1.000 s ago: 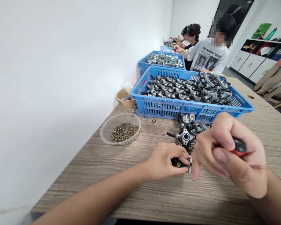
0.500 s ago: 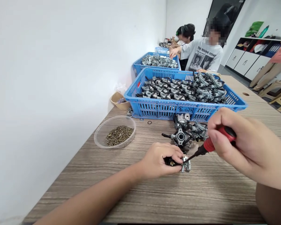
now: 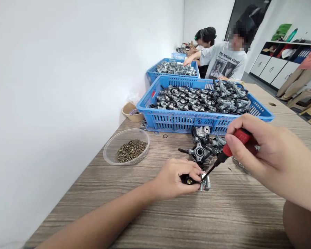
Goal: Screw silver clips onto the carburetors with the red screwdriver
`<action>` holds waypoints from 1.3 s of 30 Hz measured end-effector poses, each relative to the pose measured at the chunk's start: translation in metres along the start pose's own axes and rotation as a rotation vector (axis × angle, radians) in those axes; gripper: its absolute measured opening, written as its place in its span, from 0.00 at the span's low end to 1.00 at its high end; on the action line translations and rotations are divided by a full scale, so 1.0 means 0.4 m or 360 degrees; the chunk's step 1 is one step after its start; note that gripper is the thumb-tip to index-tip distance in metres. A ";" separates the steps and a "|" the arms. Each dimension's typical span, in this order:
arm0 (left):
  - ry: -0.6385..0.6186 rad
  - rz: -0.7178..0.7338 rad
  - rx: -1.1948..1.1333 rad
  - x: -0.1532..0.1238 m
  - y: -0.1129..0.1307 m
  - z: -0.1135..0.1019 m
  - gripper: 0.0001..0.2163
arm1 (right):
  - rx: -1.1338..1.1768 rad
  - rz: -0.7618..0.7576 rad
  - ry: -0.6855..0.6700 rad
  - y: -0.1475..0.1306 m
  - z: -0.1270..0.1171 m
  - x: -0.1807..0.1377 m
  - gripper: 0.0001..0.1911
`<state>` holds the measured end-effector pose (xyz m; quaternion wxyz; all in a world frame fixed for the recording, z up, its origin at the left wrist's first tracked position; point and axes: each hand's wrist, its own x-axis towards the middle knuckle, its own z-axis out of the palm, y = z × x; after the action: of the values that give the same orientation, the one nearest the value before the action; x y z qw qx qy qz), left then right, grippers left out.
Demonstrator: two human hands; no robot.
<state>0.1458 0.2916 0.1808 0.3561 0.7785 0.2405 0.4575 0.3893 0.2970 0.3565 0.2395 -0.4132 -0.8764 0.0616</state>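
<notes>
My left hand (image 3: 180,178) is closed around a small carburetor (image 3: 205,182) on the table, steadying it with thumb and fingers. Much of that carburetor is hidden under the fingers. A screwdriver (image 3: 233,143) with a red and black handle is gripped in my right hand (image 3: 264,152). Its dark shaft slants down to the left, and the tip meets the carburetor beside my left fingertips. Just beyond stands another carburetor (image 3: 200,151) with black hoses, close to several more. A clear plastic bowl (image 3: 105,152) of small brass-coloured screws (image 3: 132,150) sits left of my left hand.
A blue crate (image 3: 168,122) full of carburetors spans the table (image 3: 150,221) ahead. Behind it is a second blue crate (image 3: 151,74), with a co-worker's hand (image 3: 188,61) over it. A tan bowl (image 3: 132,116) stands by the wall. A black ring (image 3: 165,136) lies near the crate.
My right hand has shifted slightly up and left, tilting the screwdriver steeper, its tip still at the carburetor. My left hand has barely moved. The co-worker's hand has lowered leftward over the far crate.
</notes>
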 end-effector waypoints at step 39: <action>-0.0006 -0.0030 0.0024 0.002 0.008 -0.003 0.04 | 0.0771 -0.0357 -0.0425 0.010 -0.026 0.015 0.09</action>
<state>0.1453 0.2906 0.1842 0.3550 0.7797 0.2505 0.4509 0.3936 0.3031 0.3666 0.2191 -0.2329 -0.9001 0.2958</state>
